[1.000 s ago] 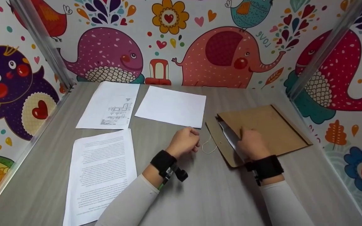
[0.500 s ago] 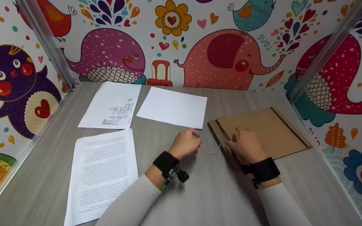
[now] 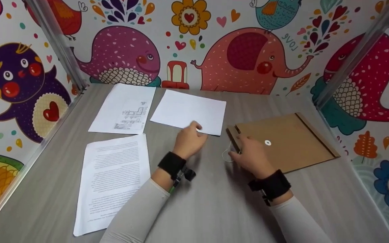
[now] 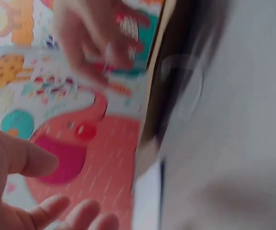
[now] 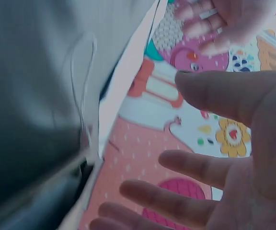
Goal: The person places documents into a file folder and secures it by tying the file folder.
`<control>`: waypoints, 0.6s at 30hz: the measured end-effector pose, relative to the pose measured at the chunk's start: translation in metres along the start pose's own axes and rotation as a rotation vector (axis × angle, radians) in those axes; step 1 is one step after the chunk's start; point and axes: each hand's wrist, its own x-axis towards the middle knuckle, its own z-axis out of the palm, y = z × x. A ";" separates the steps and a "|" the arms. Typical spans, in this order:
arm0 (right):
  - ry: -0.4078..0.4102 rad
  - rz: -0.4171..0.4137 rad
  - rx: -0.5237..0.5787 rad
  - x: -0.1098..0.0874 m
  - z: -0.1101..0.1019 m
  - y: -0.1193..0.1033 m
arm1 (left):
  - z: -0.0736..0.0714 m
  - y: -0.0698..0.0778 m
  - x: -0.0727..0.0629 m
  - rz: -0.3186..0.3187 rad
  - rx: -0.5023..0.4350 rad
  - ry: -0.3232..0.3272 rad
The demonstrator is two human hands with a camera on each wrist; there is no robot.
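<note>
A brown cardboard document folder [image 3: 289, 141] with a white button [image 3: 267, 142] lies flat at the right. My right hand [image 3: 253, 155] is over its left edge, covering part of it. In the right wrist view that hand's thumb and fingers [image 5: 190, 163] are spread and hold nothing. A thin white string [image 3: 224, 156] loops out from the folder's left edge beside my right hand. My left hand [image 3: 190, 140] is by the front edge of a blank white sheet [image 3: 191, 111]. In the left wrist view its fingers [image 4: 83, 213] are loosely bent, with nothing between them.
A sheet with a technical drawing [image 3: 123, 109] lies at the back left. In front of it is a page of printed text [image 3: 113, 185], partly under the left sleeve. Patterned walls [image 3: 241, 60] enclose the grey table [image 3: 208, 209] at the back and sides.
The folder's raised cover has come down over the papers inside, and its white button now shows. My right hand has moved left to the folder's edge; my left hand moved slightly toward the blank sheet.
</note>
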 end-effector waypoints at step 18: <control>-0.091 -0.212 0.058 0.000 0.071 -0.156 | -0.107 -0.074 -0.024 -0.091 0.292 0.042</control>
